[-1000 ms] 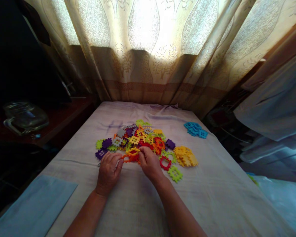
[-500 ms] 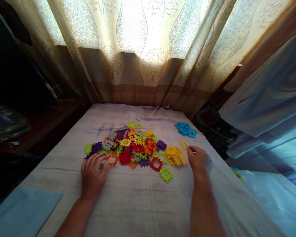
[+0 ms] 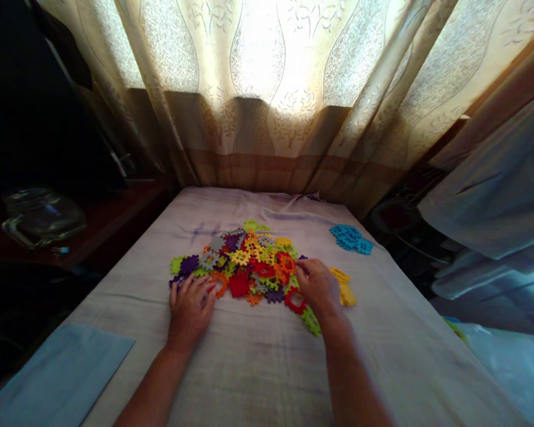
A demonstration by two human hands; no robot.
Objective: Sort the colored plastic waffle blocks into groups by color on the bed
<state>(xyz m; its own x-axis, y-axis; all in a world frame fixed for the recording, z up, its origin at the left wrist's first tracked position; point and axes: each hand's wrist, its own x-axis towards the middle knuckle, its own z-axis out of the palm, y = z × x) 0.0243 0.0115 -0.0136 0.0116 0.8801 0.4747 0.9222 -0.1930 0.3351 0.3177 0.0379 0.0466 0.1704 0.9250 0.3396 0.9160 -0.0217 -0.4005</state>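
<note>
— If we begin at the left, what do you see?
— A blue sheet lies flat on the white cloth. Then comes the left hand, at the near left edge of the heap. Its fingers are bent, beside an orange piece.
— Is its grip closed on something?
— I cannot tell it; the fingers hide what is under them.
— And the heap, how is it?
— It is in the middle and it is quite mixed: purple, grey, green, yellow, orange and red pieces lie one over another.
— What about the right hand?
— It is at the right edge of the heap, with thumb and finger close together. Whether this grip has a piece, I also cannot tell.
— So, how much is apart by colour?
— Partly behind the right hand there is a yellow pile, and farther away a blue pile. In my judgement, these two colours are mostly separate, but some yellow pieces lie in the heap. The bigger part of the pieces is there, mixed, so I would say that the sorted part is the smaller one.
</note>
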